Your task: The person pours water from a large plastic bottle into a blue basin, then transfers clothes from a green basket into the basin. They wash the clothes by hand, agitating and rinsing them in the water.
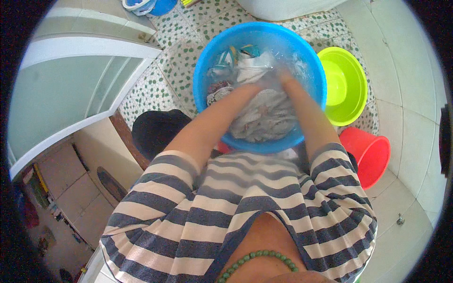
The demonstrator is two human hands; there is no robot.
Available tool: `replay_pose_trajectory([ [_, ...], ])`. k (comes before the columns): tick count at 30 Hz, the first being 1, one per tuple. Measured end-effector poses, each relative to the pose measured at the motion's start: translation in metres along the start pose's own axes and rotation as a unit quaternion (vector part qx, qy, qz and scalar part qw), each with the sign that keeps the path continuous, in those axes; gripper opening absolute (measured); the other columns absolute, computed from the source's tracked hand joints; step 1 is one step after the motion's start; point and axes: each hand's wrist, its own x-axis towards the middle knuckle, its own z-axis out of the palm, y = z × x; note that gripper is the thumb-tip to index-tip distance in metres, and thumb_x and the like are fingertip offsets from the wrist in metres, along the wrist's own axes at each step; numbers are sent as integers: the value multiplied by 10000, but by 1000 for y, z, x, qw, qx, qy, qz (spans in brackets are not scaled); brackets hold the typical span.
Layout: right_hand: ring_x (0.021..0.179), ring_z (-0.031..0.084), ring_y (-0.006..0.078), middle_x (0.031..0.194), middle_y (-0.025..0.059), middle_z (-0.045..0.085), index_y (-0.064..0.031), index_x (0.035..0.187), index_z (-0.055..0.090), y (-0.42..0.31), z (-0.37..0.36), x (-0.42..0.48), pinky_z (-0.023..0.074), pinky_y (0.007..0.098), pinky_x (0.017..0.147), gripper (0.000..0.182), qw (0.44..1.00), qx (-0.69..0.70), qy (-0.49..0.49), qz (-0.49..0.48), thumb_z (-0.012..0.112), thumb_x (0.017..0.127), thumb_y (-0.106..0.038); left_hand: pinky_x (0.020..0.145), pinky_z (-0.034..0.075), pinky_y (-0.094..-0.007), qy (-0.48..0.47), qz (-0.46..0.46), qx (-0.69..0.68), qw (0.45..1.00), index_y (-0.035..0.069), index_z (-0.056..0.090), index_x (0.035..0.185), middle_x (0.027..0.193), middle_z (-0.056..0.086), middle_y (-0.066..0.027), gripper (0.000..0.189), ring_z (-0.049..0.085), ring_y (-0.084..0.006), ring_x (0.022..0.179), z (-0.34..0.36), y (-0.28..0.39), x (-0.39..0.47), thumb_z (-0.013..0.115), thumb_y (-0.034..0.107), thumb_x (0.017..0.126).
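Note:
A round blue plastic basin (200, 76) in front of me holds cloudy water and wet laundry. My left hand (281, 72) and my right hand (260, 86) are both down in the basin among the cloth, blurred, so their fingers cannot be made out. Between and beyond them lies a white cloth (251, 67). Nearer my body is a bunched pale grey garment (263, 116). Teal and white patterned cloth (226, 60) lies at the basin's far left side, with a dark patterned piece (219, 90) below it.
A lime green basin (345, 86) stands right of the blue one, and a red bucket (375, 159) lies tilted nearer me. A framed glass door (70, 81) is at left. A white tub-like fixture (283, 9) stands beyond. Green-spotted tiles (152, 76) cover the floor.

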Motion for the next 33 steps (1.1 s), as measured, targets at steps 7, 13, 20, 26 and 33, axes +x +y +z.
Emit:
replay_pose_trajectory([
  [7,780,628,394,796,216,638,-43,1023,597,-47,-90,-42,508,431,731,247,972,124,187,65,583,802,-154,922,448,-418,173,-155,-514,826,87,572,1160,1163,585,-122,472,561,-306,1003,-37,20,-5,563,455,865],
  [13,841,633,392,932,205,652,-101,1106,595,-143,-182,-91,518,448,733,363,920,279,248,-116,620,765,-223,1027,338,-561,114,-130,-875,451,65,425,1318,1309,490,-137,734,485,-325,1181,-100,61,-39,471,633,854],
  [20,843,634,357,938,176,651,-86,1055,615,-203,-155,-146,508,447,745,359,870,303,257,-291,619,741,-260,802,484,-354,174,18,-771,613,114,585,1091,1004,622,-62,478,587,-216,905,-103,80,-73,487,539,894],
  [26,819,627,371,918,166,647,-78,972,606,-165,-126,-92,506,450,713,348,913,241,292,-151,615,737,-335,783,496,-355,107,158,-795,576,110,592,1058,946,628,-41,294,601,-207,833,-91,26,-9,505,355,922],
  [33,903,608,381,939,249,613,-3,970,583,-82,-123,-37,486,445,790,404,907,320,248,114,642,779,-353,914,450,-395,233,-134,-719,641,51,528,1187,1192,573,-114,396,554,-252,1093,-98,26,1,573,301,884],
])
